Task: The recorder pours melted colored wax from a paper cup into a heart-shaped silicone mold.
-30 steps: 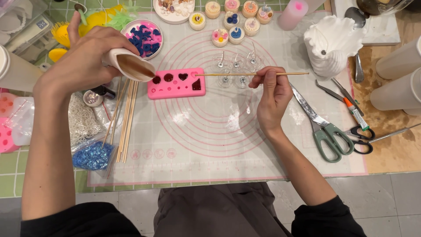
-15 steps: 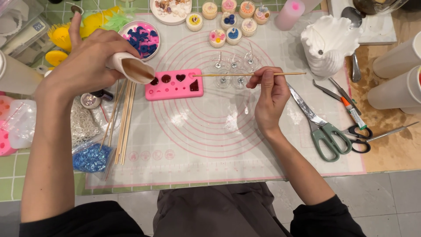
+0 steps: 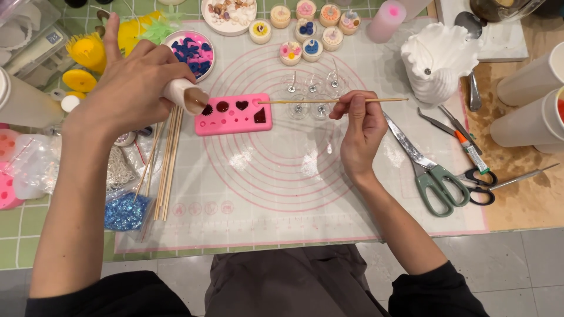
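My left hand [image 3: 132, 88] grips a small paper cup [image 3: 185, 95], tilted so its rim hangs over the left end of a pink silicone mould [image 3: 232, 114]. Dark red liquid fills several shaped cavities of the mould. My right hand [image 3: 359, 126] pinches a thin wooden stick [image 3: 317, 101] held level, its tip resting at the mould's upper right corner. Both lie on a white silicone mat [image 3: 282, 199] with pink rings.
Wooden skewers [image 3: 165, 158] and blue glitter bags [image 3: 123, 211] lie left of the mould. Wick holders [image 3: 311, 88] stand behind the stick. Scissors [image 3: 432, 170], tweezers, a white shell vase [image 3: 440, 61], paper cups [image 3: 529, 100] are at right. Small candles [image 3: 305, 29] line the far edge.
The cup has tipped lower over the mould's left cavities. My right hand and the stick have stayed almost in the same place.
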